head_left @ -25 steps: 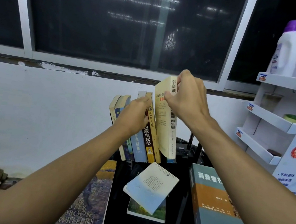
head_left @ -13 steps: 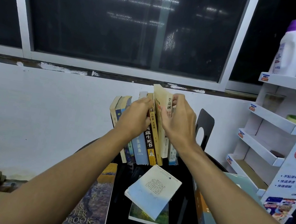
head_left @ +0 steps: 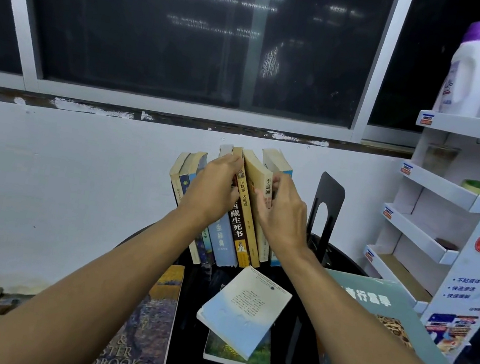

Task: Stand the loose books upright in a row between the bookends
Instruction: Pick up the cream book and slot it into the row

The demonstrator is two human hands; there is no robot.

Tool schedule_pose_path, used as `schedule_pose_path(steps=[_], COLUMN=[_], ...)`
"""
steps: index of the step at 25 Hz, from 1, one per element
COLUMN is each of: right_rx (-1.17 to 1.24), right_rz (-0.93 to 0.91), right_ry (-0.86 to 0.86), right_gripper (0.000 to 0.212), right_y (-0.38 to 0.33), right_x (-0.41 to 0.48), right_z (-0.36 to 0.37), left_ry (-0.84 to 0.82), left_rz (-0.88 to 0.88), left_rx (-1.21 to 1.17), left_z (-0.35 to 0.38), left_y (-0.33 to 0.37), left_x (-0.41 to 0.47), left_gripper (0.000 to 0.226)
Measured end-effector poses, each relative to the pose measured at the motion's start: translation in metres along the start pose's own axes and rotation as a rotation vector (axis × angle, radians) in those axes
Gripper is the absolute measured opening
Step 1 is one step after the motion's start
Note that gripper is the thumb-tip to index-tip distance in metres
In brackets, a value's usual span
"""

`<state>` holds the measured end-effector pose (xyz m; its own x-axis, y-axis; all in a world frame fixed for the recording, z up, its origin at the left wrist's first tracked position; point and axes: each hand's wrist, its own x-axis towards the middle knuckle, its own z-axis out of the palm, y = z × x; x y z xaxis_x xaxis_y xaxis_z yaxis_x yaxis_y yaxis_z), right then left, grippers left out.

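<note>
Paperbacks (head_left: 236,228) lean in a row left of the black bookend (head_left: 327,204).
Left hand (head_left: 214,192) fingers clasp the spines as a brace; right hand (head_left: 283,216) fingers pinch the cream paperback (head_left: 266,186) upright.

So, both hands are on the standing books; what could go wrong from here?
1. The row of upright books leans left, and the black metal bookend stands apart on its right. If the left hand and right hand let go, the row may topple.
2. The pale blue paperback lies askew on a green-covered book just before the row. Falling books could knock it off the small black table.
</note>
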<state>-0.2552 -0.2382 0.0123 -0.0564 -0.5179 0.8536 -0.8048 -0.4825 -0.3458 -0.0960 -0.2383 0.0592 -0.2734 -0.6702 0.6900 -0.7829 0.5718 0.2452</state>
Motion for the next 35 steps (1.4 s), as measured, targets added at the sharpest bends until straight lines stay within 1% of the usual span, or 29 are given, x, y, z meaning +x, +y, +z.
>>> schedule_pose_path(steps=[2, 4, 8, 10, 12, 14, 24, 30, 35], right_rx=[0.031, 0.066, 0.123, 0.176, 0.214, 0.207, 0.100, 0.144, 0.165], right_rz=[-0.013, -0.062, -0.137, -0.150, -0.152, -0.141, -0.022, 0.045, 0.059], right_ry=[-0.060, -0.116, -0.183, -0.295, -0.450, -0.536, -0.494, -0.533, -0.535], right_gripper=[0.051, 0.058, 0.059, 0.060, 0.063, 0.066, 0.064, 0.062, 0.062], right_y=[0.004, 0.009, 0.021, 0.023, 0.025, 0.025, 0.018, 0.013, 0.011], right_x=[-0.002, -0.006, -0.008, -0.006, -0.002, 0.002, 0.021, 0.030, 0.028], right_z=[-0.003, -0.008, -0.017, -0.025, -0.034, -0.041, -0.020, -0.020, -0.020], left_ry=[-0.005, -0.010, -0.011, -0.011, -0.008, -0.004, 0.010, -0.012, -0.026], left_rz=[-0.013, -0.019, -0.017, -0.014, -0.010, -0.011, -0.033, -0.029, -0.033], left_rx=[0.000, -0.002, -0.012, -0.010, -0.009, -0.008, 0.008, 0.008, 0.015], left_z=[-0.001, -0.001, 0.000, 0.001, 0.001, 0.000, -0.001, -0.001, -0.003], left_y=[0.001, 0.001, 0.001, 0.001, 0.002, 0.003, 0.010, 0.009, 0.011], left_x=[0.000, -0.001, 0.000, 0.000, -0.001, -0.001, -0.002, 0.000, 0.000], left_gripper=[0.043, 0.043, 0.039, 0.034, 0.031, 0.031, 0.037, 0.034, 0.035])
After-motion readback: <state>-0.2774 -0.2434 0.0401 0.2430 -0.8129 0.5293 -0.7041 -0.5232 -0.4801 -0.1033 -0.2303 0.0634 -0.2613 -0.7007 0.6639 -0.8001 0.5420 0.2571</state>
